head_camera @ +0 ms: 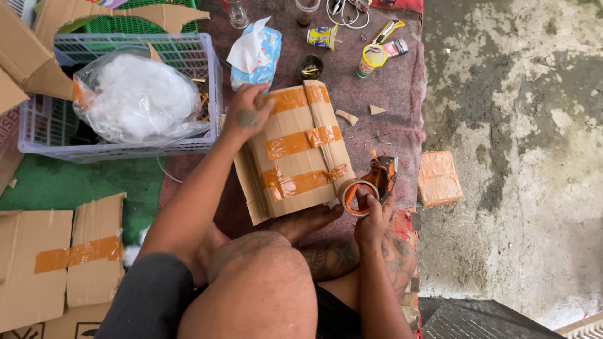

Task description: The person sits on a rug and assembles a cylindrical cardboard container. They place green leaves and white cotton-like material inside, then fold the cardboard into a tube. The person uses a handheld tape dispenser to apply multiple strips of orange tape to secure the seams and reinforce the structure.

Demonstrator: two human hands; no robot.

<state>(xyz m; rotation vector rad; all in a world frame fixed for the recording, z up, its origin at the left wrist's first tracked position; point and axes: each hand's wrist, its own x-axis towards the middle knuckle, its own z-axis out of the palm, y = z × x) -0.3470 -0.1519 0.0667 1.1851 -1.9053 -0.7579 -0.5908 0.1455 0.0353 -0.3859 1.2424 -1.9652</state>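
My left hand presses on the upper left corner of a folded cardboard piece that lies on the mat in front of my knees. Three strips of orange tape run across the cardboard. My right hand grips an orange tape dispenser at the cardboard's lower right corner, where the lowest tape strip ends. My bare foot rests against the cardboard's near edge.
A lilac plastic crate holding a clear bag of white stuffing stands at the left. A tissue pack, small cans, scissors and cardboard scraps lie at the far end of the maroon mat. Flat taped cardboard lies left; a small taped packet lies on the concrete at the right.
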